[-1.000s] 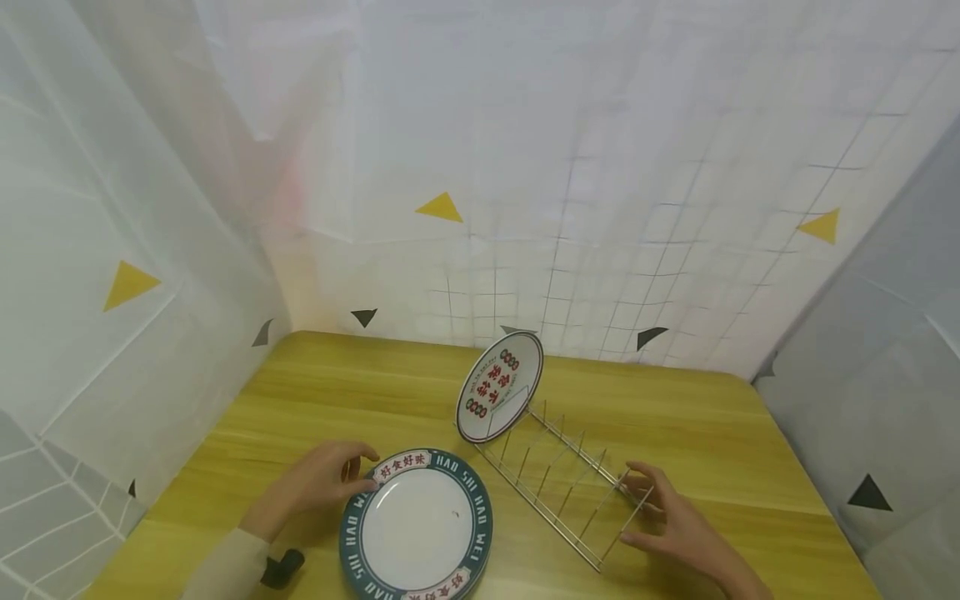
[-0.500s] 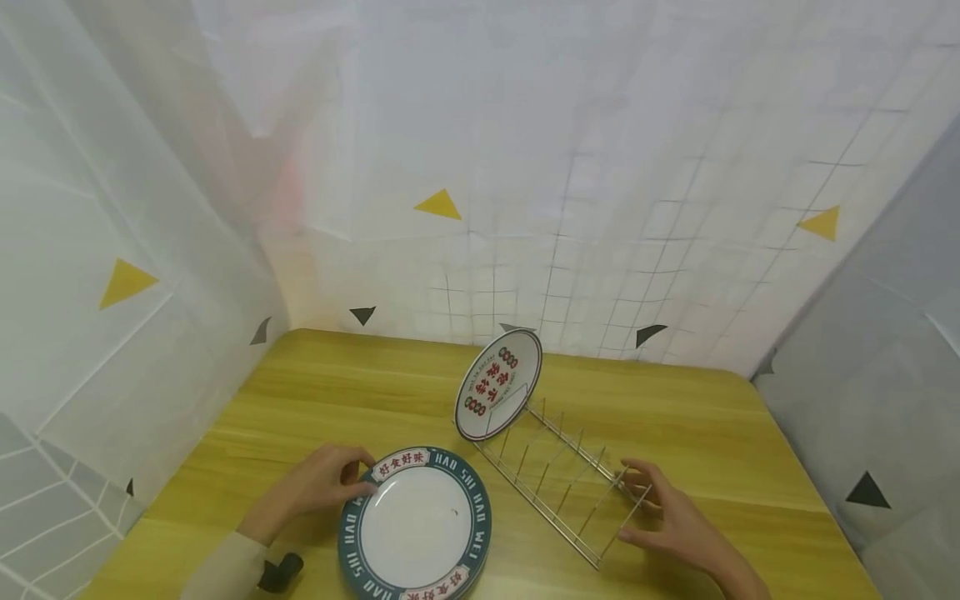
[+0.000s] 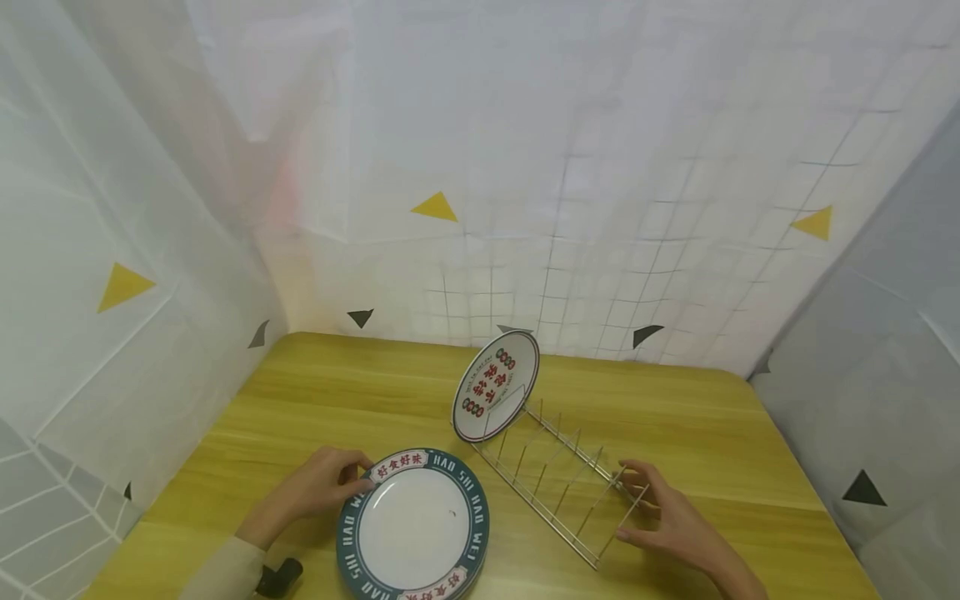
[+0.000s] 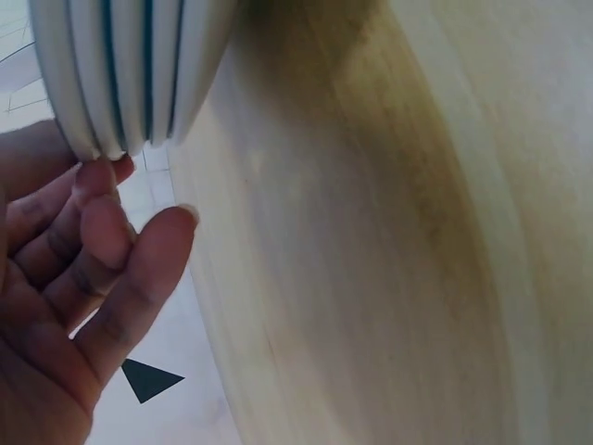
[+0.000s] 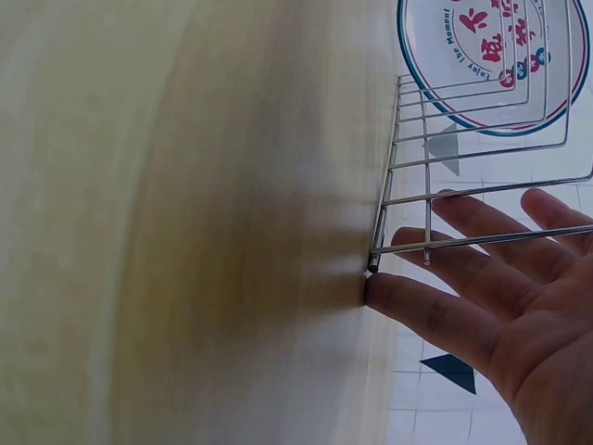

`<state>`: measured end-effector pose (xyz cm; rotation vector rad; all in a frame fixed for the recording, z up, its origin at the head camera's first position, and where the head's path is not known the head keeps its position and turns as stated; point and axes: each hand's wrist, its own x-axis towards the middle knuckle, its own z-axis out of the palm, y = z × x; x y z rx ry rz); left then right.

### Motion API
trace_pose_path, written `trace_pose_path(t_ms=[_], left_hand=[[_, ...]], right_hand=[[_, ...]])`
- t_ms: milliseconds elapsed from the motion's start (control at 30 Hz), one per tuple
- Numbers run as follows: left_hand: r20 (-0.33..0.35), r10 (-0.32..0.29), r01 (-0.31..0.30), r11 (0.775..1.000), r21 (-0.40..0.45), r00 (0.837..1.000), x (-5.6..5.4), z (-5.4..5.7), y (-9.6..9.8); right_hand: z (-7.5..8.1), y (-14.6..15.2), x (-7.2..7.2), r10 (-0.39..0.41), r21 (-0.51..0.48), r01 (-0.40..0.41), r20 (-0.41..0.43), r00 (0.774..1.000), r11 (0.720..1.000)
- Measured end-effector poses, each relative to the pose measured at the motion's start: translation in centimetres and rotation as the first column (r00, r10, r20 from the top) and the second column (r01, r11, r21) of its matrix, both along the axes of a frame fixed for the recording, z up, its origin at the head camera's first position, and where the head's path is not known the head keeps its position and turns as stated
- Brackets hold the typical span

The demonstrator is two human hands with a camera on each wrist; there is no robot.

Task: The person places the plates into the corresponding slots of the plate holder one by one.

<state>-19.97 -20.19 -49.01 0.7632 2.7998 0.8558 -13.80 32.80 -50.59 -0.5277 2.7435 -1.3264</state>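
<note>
A stack of several green-rimmed white plates (image 3: 412, 529) lies on the table, front centre. My left hand (image 3: 318, 483) pinches its far left rim, the thumb at the top plate's edge. In the left wrist view, the curled fingers (image 4: 111, 222) meet the rims of the plates (image 4: 130, 83). To the right stands a wire dish rack (image 3: 553, 525). My right hand (image 3: 671, 525) holds its near right end, thumb and fingers around the end wires; the right wrist view shows fingers (image 5: 435, 311) at the rail end. A white plate (image 3: 491, 387) with red characters leans upright in the far end.
The wooden table (image 3: 360, 383) is enclosed by white sheeting (image 3: 480, 150) at the back and on both sides. A small black object (image 3: 281, 577) sits by the left sleeve (image 3: 228, 567).
Both hands keep their places at the plate stack and the rack. The head view shifts very slightly; nothing else visibly moves.
</note>
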Motion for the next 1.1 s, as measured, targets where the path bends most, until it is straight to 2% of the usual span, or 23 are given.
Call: trace_pose_path(t_ms=[167, 533, 833, 933, 1100], left_hand=[[-0.025, 0.037, -0.037, 0.999, 0.005, 0.999, 0.3, 0.7, 0.1], [-0.004, 0.077, -0.076, 0.987, 0.143, 0.997, 0.6, 3.1, 0.5], [-0.027, 0.015, -0.010, 0.983, 0.184, 1.000, 1.0, 3.3, 0.3], [-0.017, 0.004, 0.000, 0.982, 0.188, 1.000, 1.2, 3.4, 0.2], [-0.018, 0.000, 0.005, 0.971, 0.240, 1.000, 1.6, 3.7, 0.4]], right_hand=[[-0.1, 0.0, 0.0, 0.008, -0.023, -0.008, 0.002, 1.000, 1.000], [-0.2, 0.0, 0.0, 0.011, -0.024, -0.011, -0.010, 1.000, 1.000], [-0.2, -0.1, 0.1, 0.007, -0.041, -0.007, -0.019, 1.000, 0.999], [-0.4, 0.0, -0.1, 0.009, -0.038, -0.011, -0.049, 0.999, 0.999], [-0.6, 0.0, -0.1, -0.009, -0.036, 0.007, -0.053, 0.999, 0.999]])
